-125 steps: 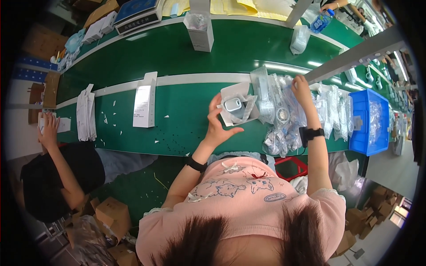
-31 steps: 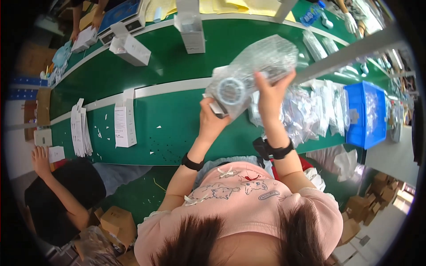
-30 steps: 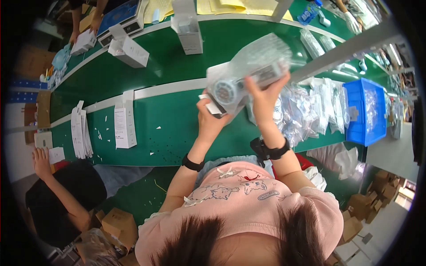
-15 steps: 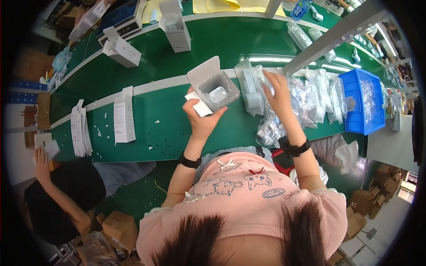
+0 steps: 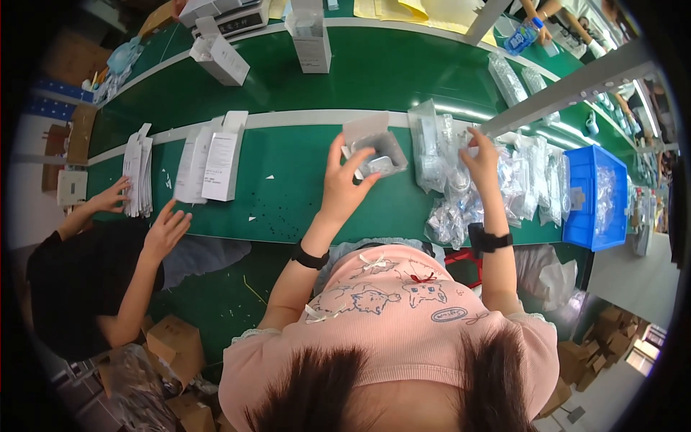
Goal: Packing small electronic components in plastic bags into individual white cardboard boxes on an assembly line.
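My left hand grips an open white carton, its flap standing up at the back. Two fingers of that hand reach over the carton's opening. Inside lies a pale, rounded item in clear wrapping; its kind cannot be made out. Over a pile of clear bags, my right hand has its thumb and index finger apart, with nothing visible between them. Close by its fingers are bubble-wrapped packages and small clear bags.
A blue bin with clear bags stands at the right, near a slanted metal post. At left are white cartons and a stack of flat cartons, where a co-worker's hands are. More cartons stand on the back shelf.
My left hand's fingers have moved onto the carton's opening. My right hand's fingers have curled more. The co-worker's hands have come to the table, and another carton now stands at left. The view has shifted.
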### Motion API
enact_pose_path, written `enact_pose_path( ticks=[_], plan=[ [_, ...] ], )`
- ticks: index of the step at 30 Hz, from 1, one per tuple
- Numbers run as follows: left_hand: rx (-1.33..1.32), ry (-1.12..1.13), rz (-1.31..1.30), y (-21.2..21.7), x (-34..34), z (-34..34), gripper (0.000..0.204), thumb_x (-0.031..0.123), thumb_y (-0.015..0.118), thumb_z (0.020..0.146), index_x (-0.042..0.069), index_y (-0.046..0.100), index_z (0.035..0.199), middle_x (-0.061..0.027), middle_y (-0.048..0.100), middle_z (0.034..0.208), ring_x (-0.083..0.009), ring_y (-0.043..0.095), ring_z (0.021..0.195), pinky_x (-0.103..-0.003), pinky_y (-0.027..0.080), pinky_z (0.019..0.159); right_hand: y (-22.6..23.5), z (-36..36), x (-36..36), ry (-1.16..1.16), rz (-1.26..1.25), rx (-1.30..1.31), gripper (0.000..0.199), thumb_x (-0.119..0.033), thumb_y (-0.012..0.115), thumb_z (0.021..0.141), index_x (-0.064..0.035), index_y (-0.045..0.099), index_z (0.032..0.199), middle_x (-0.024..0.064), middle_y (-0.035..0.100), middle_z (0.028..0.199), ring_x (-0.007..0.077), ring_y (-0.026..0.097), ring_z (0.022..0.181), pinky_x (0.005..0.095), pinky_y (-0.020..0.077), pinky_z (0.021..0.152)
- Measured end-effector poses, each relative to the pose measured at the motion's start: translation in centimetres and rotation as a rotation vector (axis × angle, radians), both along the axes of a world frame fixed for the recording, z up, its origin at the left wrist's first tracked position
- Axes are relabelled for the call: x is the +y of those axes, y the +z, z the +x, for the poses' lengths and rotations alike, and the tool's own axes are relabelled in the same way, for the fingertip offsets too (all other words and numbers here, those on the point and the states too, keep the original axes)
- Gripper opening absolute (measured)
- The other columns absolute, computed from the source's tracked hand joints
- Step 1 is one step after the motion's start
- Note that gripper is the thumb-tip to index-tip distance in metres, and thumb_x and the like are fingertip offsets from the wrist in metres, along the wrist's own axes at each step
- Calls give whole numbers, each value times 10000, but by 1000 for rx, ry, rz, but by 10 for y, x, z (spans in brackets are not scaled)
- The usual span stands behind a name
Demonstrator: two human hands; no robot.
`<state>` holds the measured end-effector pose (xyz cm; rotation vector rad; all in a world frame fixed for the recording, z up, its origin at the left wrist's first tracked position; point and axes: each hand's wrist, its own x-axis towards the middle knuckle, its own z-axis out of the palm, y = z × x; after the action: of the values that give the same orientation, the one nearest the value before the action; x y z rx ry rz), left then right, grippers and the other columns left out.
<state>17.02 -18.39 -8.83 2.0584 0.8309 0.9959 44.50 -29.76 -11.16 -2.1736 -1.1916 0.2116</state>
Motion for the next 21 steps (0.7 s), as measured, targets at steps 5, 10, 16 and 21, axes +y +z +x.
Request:
enact_pose_path(
  ticks=[5, 10, 16, 21],
  plan=[
    [6, 131, -105, 15, 14, 4, 171, 62, 721, 614, 9, 575, 685, -153, 564, 993, -225, 584, 850, -296, 456, 703, 61, -61, 13, 12, 490, 574, 377, 52, 641, 658, -50, 559, 1011, 43, 536, 835, 159, 515, 878, 283, 433, 754],
    [-73, 168, -389, 7, 30, 6, 156, 33, 703, 628, -17, 557, 651, -89, 605, 770, -150, 563, 661, -250, 437, 600, 64, -113, 40, 473, 759, 481, 380, 103, 610, 665, -56, 519, 997, 76, 488, 940, 200, 521, 855, 293, 427, 775],
    [-270, 83, -550, -5, 37, 5, 128, 6, 676, 676, -19, 551, 669, -47, 594, 810, -86, 532, 722, -216, 420, 652, 46, -121, 52, 869, 158, -449, 300, -68, 668, 668, -93, 547, 941, 89, 493, 913, 262, 484, 959, 406, 374, 923],
    [-377, 7, -608, -13, 44, -5, 180, 63, 699, 675, -21, 578, 778, -93, 618, 864, -111, 563, 738, -233, 453, 637, 49, -120, 47, 802, -10, -468, 386, -205, 704, 647, -115, 562, 995, 102, 491, 984, 252, 443, 1040, 440, 287, 1000]
  ],
)
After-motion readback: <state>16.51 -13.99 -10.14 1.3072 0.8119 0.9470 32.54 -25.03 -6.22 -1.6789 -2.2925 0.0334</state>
